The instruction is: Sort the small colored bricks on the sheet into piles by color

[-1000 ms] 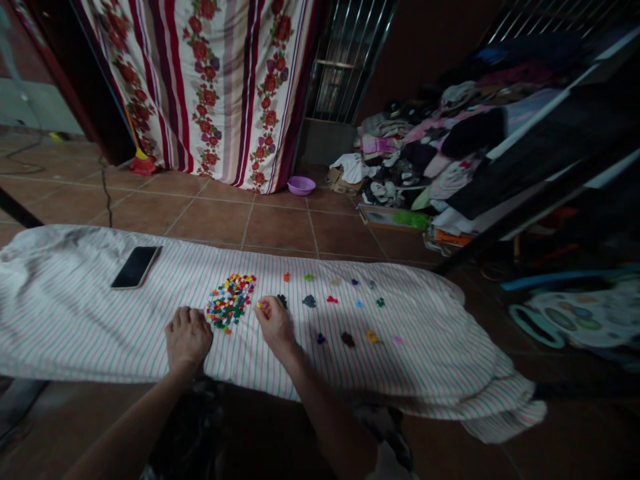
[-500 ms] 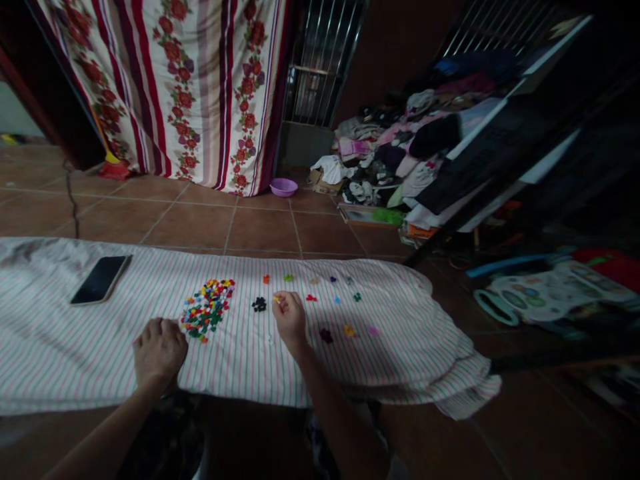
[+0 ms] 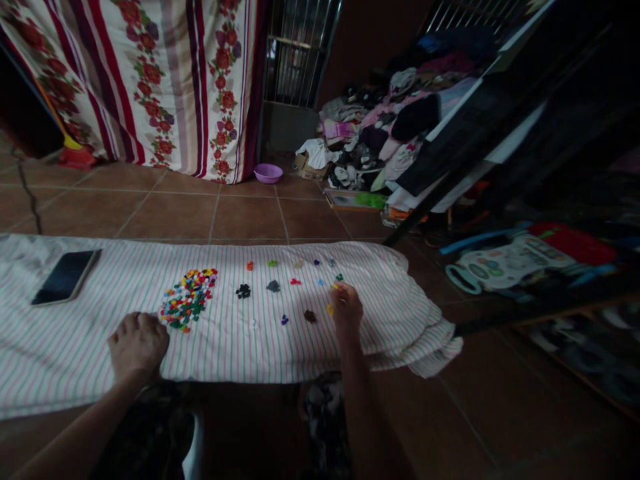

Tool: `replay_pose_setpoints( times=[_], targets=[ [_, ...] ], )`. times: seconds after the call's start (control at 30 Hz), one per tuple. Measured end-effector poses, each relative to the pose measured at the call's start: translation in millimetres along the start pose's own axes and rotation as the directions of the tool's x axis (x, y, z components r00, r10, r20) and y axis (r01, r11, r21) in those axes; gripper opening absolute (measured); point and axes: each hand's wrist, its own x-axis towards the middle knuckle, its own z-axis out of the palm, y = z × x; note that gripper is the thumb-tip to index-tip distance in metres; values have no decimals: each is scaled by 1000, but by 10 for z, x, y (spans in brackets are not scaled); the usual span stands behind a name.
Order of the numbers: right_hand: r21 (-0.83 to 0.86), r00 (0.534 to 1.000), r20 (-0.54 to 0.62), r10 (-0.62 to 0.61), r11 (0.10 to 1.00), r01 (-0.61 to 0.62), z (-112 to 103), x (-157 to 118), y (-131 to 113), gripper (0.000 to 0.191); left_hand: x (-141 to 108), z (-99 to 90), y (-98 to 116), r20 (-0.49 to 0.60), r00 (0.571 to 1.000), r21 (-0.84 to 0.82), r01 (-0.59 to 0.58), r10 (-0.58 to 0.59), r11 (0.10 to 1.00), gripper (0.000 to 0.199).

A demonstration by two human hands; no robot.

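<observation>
My right hand (image 3: 347, 308) pinches a small yellow bead-like piece (image 3: 336, 286) between thumb and fingertips. It hovers at the right of the sorted groups, above a small yellow group (image 3: 330, 309) that it partly covers. My left hand (image 3: 139, 343) rests on the cloth, fingers loosely bent and apart, holding nothing visible. Beside it lies a mixed pile of colourful small pieces (image 3: 187, 300). Between my hands are little groups sorted by colour, among them black pieces (image 3: 243, 291), grey pieces (image 3: 273, 286), brown pieces (image 3: 310, 317), red pieces (image 3: 295, 281) and purple pieces (image 3: 285, 320).
The striped cloth (image 3: 225, 360) covers a low table. A phone (image 3: 66, 277) lies at its left. Beyond, on the tiled floor, are a purple basin (image 3: 269, 173) and a heap of clothes (image 3: 380, 133). A floral curtain (image 3: 175, 80) hangs behind.
My right hand has moved to the right across the groups with the yellow piece, uncovering the grey and purple groups. My left hand stays beside the pile. The camera view has shifted right.
</observation>
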Motion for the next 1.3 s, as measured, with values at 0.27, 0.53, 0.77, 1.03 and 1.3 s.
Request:
replay_pose_setpoints(
  times=[0.27,0.53,0.77,1.03,1.3],
  targets=[
    [-159,990,134,40,987,-19,-296,4,375,41,5,-71,22,66,998,-22,20,-18,1000,42],
    [-213,977,211,35,977,11,-217,-97,549,39,-2,-124,60,94,995,16,38,-40,999,44],
    [-306,978,205,45,952,20,-140,-112,604,40,10,-20,2,52,998,10,19,-19,1000,39],
    [-393,977,205,56,919,30,-103,-113,622,35,7,2,-10,44,999,13,20,-21,1000,40],
    [-313,965,258,57,949,27,-130,-128,693,40,-4,-84,40,65,998,9,26,-27,1000,41]
  ],
)
